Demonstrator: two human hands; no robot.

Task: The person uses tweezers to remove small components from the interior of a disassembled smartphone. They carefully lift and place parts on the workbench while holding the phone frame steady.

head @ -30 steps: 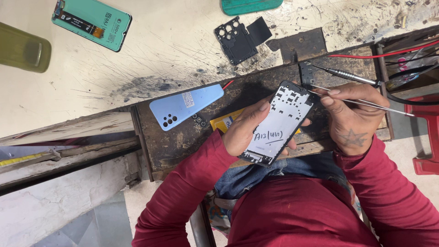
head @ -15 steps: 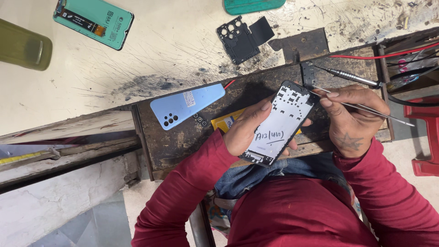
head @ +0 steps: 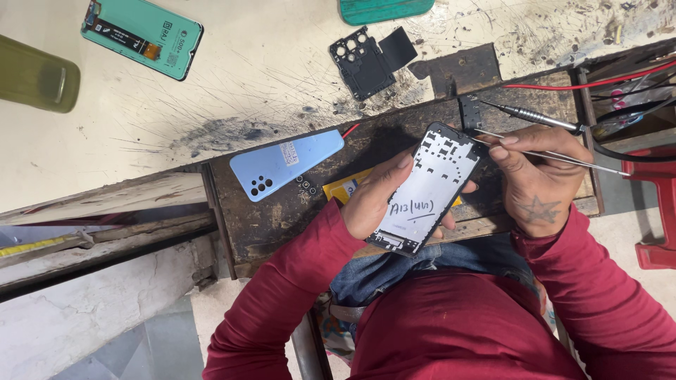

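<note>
My left hand (head: 377,193) grips a phone's inner frame (head: 429,186), white with black cut-outs and handwriting on it, tilted over the dark wooden board (head: 282,218). My right hand (head: 539,176) pinches thin metal tweezers (head: 556,156) whose tips touch the frame's upper right edge. A screwdriver (head: 531,116) lies just beyond my right hand. A light blue phone back cover (head: 285,163) rests on the board to the left, with small screws (head: 307,186) beside it.
A teal phone display panel (head: 144,35) lies on the scratched white bench at top left, next to an olive container (head: 35,74). A black camera bracket (head: 362,60), a black pad (head: 398,48), a red wire (head: 563,83) and a red stool (head: 651,204) are nearby.
My right hand has shifted slightly, and the tweezers now lie flatter with their tips at the frame's upper edge. The left hand keeps the frame in about the same place.
</note>
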